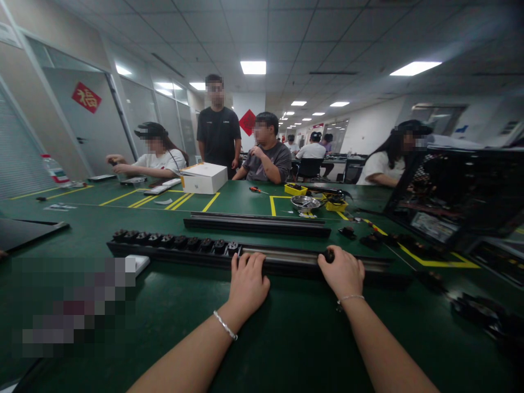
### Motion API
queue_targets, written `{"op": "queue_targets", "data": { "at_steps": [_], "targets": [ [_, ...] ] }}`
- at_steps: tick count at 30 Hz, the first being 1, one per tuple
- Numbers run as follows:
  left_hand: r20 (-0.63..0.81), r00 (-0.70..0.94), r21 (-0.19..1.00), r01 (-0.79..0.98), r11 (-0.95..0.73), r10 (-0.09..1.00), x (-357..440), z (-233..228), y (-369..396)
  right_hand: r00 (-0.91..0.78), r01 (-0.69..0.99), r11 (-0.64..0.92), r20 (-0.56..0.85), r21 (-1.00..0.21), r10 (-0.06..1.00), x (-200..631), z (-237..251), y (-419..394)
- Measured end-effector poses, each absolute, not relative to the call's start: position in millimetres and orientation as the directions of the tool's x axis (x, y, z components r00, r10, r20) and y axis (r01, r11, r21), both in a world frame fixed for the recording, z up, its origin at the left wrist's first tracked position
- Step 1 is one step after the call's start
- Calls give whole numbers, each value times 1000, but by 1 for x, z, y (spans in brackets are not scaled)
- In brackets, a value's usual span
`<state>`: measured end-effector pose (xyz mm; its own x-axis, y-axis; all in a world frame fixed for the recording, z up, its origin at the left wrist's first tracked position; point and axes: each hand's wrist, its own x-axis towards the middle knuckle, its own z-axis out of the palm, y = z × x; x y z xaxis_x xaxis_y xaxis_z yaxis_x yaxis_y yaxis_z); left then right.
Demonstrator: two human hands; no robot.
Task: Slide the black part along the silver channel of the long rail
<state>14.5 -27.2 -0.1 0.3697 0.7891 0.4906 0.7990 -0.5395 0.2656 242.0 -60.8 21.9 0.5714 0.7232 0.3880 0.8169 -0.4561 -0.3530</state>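
A long black metal channel (pixel 286 263) lies crosswise in front of me. Its left part holds a row of several black socket modules (pixel 180 242), while bare metal shows inside the right part. My left hand (pixel 248 281) grips the channel's near wall, its fingers bent over the edge beside the last module in the row. Farther right, the fingers of my right hand (pixel 343 269) are closed around a small black part (pixel 329 255) at the channel. It looks like another socket module, mostly hidden by the fingers.
A second black channel (pixel 257 224) lies behind. Beyond it are a metal bowl (pixel 305 204), yellow bins (pixel 295 189), a screwdriver (pixel 256 189) and a white box (pixel 204 178). Black parts (pixel 478 311) lie at right, near an upright dark panel (pixel 454 196). Several people sit or stand around.
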Motion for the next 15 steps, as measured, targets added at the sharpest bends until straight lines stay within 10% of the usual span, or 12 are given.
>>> {"op": "queue_targets", "data": {
  "at_steps": [15],
  "targets": [
    [507, 368, 261, 796, -546, 780, 15, -2, -26, 585, 809, -472, 396, -350, 708, 248, 20, -62]
  ]
}}
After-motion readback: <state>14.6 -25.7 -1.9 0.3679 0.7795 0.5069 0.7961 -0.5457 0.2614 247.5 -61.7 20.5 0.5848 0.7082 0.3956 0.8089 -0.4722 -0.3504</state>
